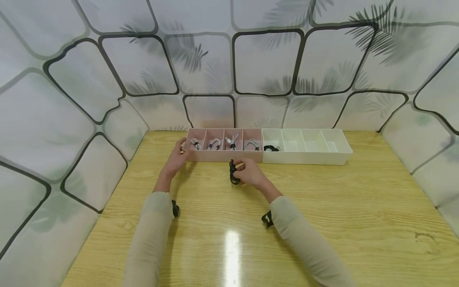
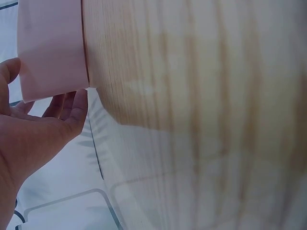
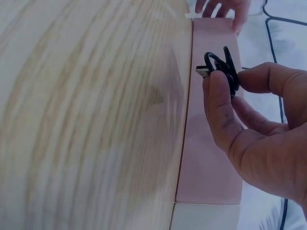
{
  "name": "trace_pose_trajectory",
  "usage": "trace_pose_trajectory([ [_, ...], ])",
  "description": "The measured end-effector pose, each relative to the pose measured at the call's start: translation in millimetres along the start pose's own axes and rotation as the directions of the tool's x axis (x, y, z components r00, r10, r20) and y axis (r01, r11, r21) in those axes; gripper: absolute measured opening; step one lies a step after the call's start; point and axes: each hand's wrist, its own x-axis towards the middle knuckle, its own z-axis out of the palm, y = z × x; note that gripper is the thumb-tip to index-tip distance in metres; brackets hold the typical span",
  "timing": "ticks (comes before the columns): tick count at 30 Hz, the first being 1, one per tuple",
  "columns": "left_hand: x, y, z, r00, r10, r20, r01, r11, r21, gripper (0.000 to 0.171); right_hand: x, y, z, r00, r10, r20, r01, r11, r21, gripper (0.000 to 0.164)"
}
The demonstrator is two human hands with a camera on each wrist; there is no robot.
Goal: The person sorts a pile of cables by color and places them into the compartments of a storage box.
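Observation:
My right hand (image 1: 250, 173) pinches a coiled black USB cable (image 1: 234, 172) between thumb and fingers, just in front of the pink divided box (image 1: 229, 156). In the right wrist view the cable's metal USB plug (image 3: 203, 71) sticks out past the fingertips. At the pink box's left end, my left hand (image 1: 176, 158) holds the corner, its thumb near the upper edge and its other fingers against the end wall. Bundled white cables lie in the pink box's compartments, among them a looped one (image 1: 252, 144) at the right.
A white divided box (image 1: 305, 158) stands end to end with the pink one. A black coiled cable (image 1: 271, 148) lies in its leftmost compartment. Behind the boxes, a patterned curtain (image 1: 208, 111) rises at the back edge of the wooden table (image 1: 358, 223).

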Motion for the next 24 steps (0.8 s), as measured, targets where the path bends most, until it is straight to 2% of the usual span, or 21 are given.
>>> trace_pose_trajectory([
  [8,-0.6,1.9,0.6,1.000,0.000,0.007,-0.001,1.000,0.011,0.074,-3,-3,-11,1.000,0.001,-0.017,0.000,1.000,0.023,0.044],
  [15,-20.7,36.6,-0.6,0.998,-0.043,0.044,0.044,0.999,-0.028,0.070,-9,-7,-24,0.999,-0.041,-0.015,0.042,0.997,0.066,0.046],
  [24,-23.2,37.8,-0.8,0.998,-0.034,0.047,0.035,0.999,-0.023,0.071,-10,-3,-41,0.997,-0.036,-0.063,0.041,0.996,0.080,0.042],
])
